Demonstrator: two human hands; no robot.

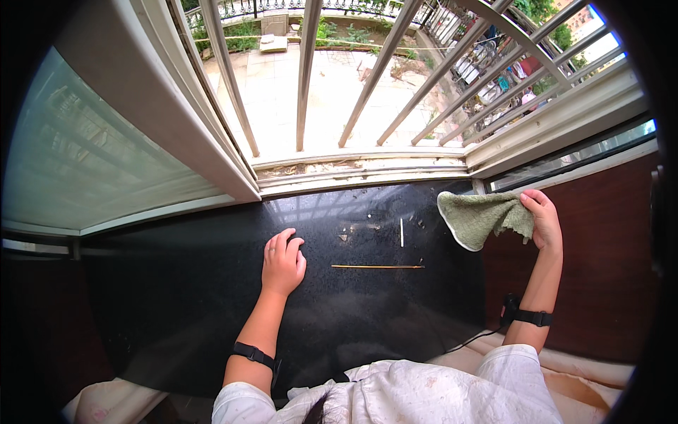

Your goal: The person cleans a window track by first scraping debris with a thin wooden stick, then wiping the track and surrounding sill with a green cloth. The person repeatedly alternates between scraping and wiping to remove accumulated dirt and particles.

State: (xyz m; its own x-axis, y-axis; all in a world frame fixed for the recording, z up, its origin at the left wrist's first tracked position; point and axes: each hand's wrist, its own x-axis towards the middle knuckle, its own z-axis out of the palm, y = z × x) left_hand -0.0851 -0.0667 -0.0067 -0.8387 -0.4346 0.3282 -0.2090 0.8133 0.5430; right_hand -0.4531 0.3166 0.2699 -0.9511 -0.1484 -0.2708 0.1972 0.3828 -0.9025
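Observation:
My right hand grips one end of a green cloth with a white edge, held up at the right end of the black window sill. The cloth hangs out to the left of my fingers. My left hand rests on the sill with its fingers slightly bent and apart, and holds nothing. To its right lies a thin yellowish stick. A short white stick lies farther back, among crumbs and bits of debris.
Beyond the sill is a dirty window track with metal bars outside it. A sliding glass pane stands at the left. Dark red panelling borders the sill on the right. A black cable runs near my right arm.

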